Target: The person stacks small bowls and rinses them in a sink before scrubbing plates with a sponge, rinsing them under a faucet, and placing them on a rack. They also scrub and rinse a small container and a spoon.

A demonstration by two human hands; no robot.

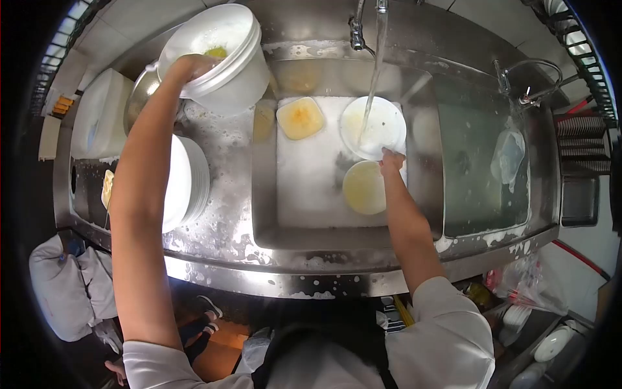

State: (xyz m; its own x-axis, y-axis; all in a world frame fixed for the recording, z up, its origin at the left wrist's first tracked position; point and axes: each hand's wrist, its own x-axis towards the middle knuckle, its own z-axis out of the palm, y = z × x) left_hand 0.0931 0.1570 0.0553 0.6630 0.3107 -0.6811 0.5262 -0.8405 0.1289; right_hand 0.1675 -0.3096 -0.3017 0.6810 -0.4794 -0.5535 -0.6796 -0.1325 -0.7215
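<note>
My left hand (196, 65) reaches over the rim of a white bucket (233, 81), beside a yellow-green sponge (216, 52); its fingers are mostly hidden. At the lower edge of a white plate (370, 129) in the middle sink, my right hand (392, 160) grips the rim. Water from the tap (381, 39) runs onto this plate. Just below it in the suds is a round yellowish dish (364, 188). A squarish dish with an orange-brown stain (300, 118) sits at the sink's upper left.
Stacked white plates (188, 185) stand on the left counter. The right basin (483, 175) holds cloudy water and a translucent item (509, 159). A second tap (534, 97) is behind it. Another person's hand (116, 372) and feet show at the lower left.
</note>
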